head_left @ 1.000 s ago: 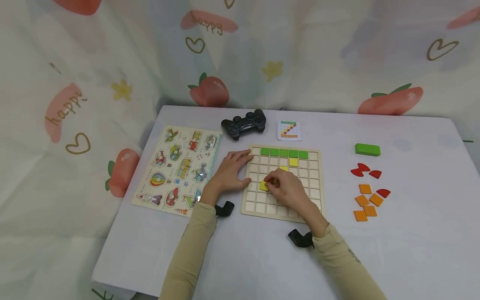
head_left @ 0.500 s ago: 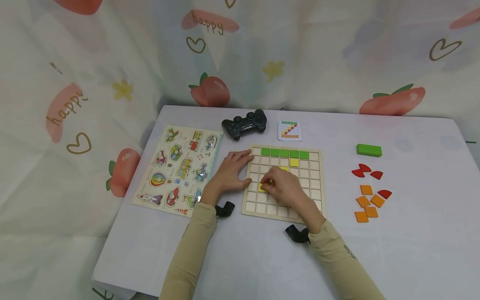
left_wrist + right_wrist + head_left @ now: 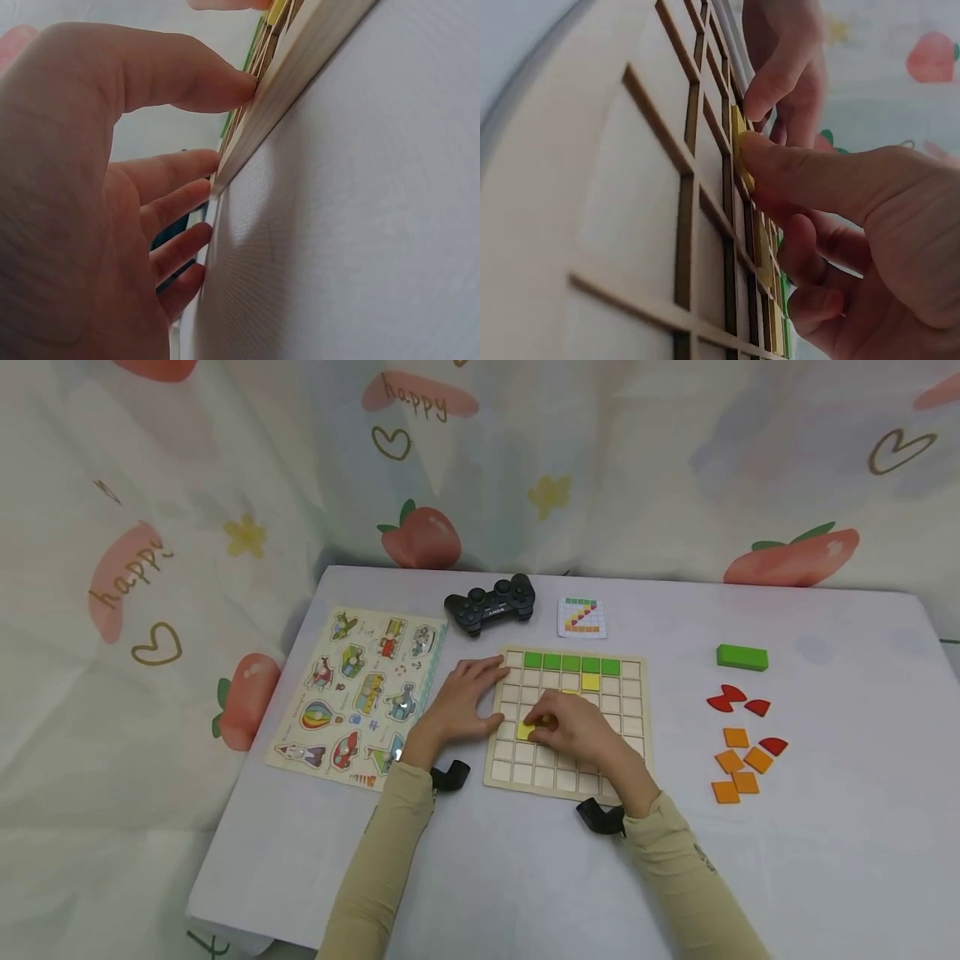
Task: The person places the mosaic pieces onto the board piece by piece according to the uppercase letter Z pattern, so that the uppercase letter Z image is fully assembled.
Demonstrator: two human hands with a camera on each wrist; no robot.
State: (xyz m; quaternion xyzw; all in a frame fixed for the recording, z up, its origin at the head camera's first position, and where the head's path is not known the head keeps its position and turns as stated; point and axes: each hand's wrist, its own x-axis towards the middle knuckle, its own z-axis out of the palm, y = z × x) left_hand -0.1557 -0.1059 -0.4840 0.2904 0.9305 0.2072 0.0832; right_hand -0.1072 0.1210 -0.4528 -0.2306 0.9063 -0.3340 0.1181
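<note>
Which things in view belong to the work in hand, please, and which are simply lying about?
Likely part of the job:
grid board
yellow tile at the right hand
green tiles
pattern card
orange tiles
red pieces, matching card colours

Probably just lying about:
game controller
picture puzzle
green block, though less certain

The right grip [image 3: 576, 727] pinches a yellow square tile [image 3: 524, 732] on the wooden grid board [image 3: 545, 777]; the left grip [image 3: 461, 702] touches its left edge. A game controller [image 3: 491, 605] lies near the counter's [image 3: 495, 885] far edge.
</note>
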